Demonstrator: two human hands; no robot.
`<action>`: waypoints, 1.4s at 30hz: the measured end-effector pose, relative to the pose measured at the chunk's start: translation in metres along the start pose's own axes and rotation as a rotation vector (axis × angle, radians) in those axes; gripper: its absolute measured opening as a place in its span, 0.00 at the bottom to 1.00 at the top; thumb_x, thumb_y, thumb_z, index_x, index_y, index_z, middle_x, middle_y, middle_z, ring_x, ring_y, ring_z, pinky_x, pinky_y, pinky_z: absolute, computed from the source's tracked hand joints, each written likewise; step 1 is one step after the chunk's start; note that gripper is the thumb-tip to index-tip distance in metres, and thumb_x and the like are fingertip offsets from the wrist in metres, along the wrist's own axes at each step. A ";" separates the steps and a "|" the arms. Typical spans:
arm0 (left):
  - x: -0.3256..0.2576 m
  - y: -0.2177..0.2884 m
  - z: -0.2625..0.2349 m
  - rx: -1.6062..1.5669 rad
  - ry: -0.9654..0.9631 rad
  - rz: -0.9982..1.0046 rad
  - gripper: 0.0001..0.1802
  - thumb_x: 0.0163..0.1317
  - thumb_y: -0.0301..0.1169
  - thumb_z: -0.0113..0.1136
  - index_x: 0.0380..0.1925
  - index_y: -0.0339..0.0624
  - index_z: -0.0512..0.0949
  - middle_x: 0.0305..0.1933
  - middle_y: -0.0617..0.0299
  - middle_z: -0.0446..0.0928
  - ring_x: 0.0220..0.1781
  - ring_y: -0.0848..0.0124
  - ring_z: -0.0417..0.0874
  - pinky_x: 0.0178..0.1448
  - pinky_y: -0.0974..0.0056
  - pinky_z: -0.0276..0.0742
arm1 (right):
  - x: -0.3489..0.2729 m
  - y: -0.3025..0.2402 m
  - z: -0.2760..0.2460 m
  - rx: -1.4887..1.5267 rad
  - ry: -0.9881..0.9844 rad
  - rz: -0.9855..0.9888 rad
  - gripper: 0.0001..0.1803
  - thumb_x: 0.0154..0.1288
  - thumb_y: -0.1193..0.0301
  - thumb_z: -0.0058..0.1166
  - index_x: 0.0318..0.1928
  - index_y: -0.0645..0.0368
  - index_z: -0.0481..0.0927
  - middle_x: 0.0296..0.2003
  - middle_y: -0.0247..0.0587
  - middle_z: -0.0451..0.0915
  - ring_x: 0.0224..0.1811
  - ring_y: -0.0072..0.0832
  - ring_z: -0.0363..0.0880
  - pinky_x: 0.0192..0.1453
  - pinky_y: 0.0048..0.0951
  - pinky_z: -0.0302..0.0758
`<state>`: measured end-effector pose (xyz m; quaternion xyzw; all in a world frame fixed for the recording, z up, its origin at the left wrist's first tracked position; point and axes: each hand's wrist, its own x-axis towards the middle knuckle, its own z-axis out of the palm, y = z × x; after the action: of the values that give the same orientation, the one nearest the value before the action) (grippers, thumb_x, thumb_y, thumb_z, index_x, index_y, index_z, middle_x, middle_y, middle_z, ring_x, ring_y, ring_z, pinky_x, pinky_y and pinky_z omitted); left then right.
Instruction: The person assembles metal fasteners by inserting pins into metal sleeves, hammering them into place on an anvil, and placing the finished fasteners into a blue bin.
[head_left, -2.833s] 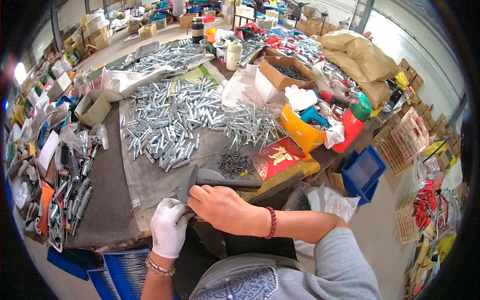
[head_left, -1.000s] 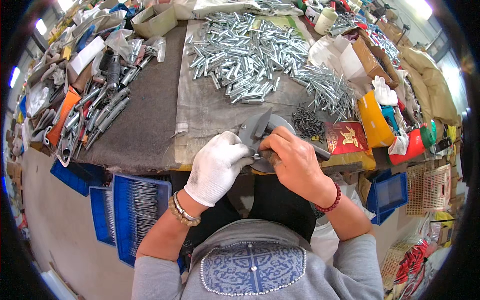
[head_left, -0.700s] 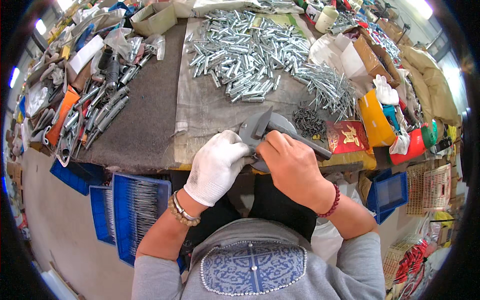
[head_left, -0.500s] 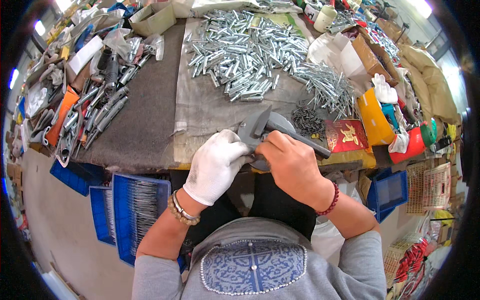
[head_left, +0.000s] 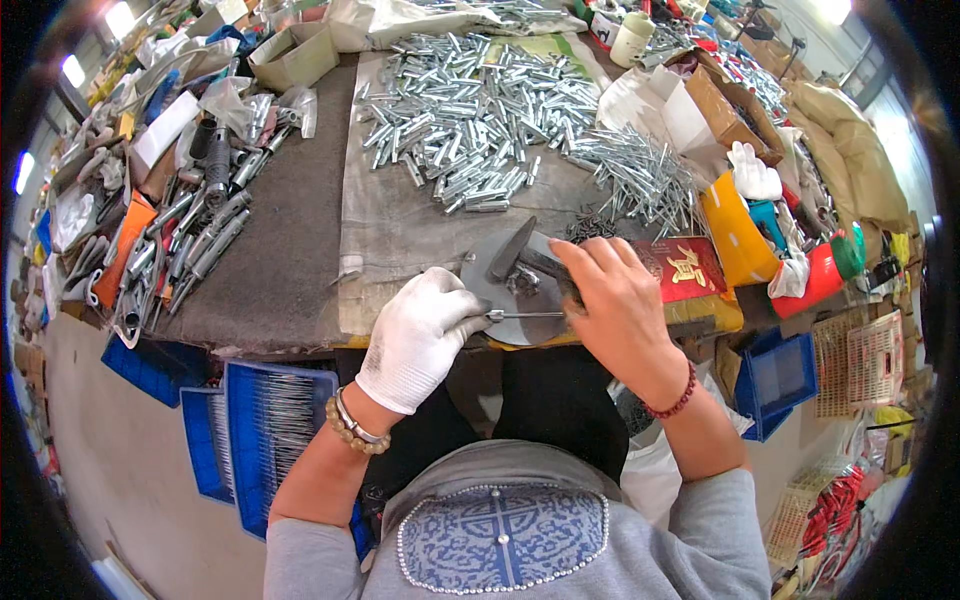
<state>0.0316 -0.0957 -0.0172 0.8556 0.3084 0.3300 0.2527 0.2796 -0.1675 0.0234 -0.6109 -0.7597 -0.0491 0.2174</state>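
Observation:
My left hand (head_left: pixel 422 335), in a white glove, pinches the thick end of a thin metal rod (head_left: pixel 535 315). The rod lies level across the near part of a round grey metal plate (head_left: pixel 478 265). My bare right hand (head_left: pixel 622 305) closes over the handle of a hammer (head_left: pixel 512 248), whose dark head rests over the plate. Its handle end is hidden beneath that hand. A small shiny metal piece (head_left: pixel 522 282) sits on the plate beside the hammer head.
Beyond the plate lies a wide heap of silver metal sleeves (head_left: pixel 480 120). Thin metal pins (head_left: pixel 645 175) are piled to its right, near small dark parts (head_left: pixel 592 224) and a red card (head_left: pixel 685 268). Tools (head_left: pixel 210 220) crowd the left. Blue bins (head_left: pixel 232 450) stand below the table edge.
My right hand has moved right, away from my left fingers, onto the hammer handle. The hammer has turned slightly, and the rod in my left hand now shows.

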 end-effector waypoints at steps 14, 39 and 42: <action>0.001 0.002 -0.001 -0.017 -0.015 -0.031 0.10 0.58 0.23 0.79 0.40 0.40 0.89 0.41 0.55 0.82 0.45 0.55 0.85 0.51 0.57 0.82 | -0.035 -0.018 -0.018 0.201 0.014 -0.083 0.31 0.61 0.81 0.65 0.67 0.57 0.85 0.42 0.40 0.80 0.39 0.37 0.85 0.42 0.35 0.84; 0.007 -0.006 0.004 -0.060 -0.018 -0.001 0.08 0.56 0.23 0.79 0.36 0.38 0.90 0.37 0.54 0.80 0.43 0.59 0.84 0.50 0.58 0.80 | -0.031 -0.011 -0.017 0.413 -0.010 0.076 0.37 0.59 0.84 0.59 0.72 0.56 0.79 0.47 0.49 0.81 0.43 0.52 0.86 0.46 0.47 0.85; -0.002 0.000 -0.004 -0.045 -0.020 0.021 0.09 0.54 0.22 0.80 0.36 0.38 0.91 0.37 0.54 0.80 0.43 0.59 0.84 0.49 0.58 0.80 | -0.015 -0.004 -0.007 0.316 -0.042 0.073 0.30 0.63 0.79 0.58 0.67 0.55 0.83 0.47 0.46 0.80 0.49 0.48 0.85 0.50 0.47 0.85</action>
<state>0.0276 -0.0966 -0.0152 0.8562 0.2893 0.3309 0.2717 0.2803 -0.1844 0.0245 -0.5973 -0.7395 0.0921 0.2964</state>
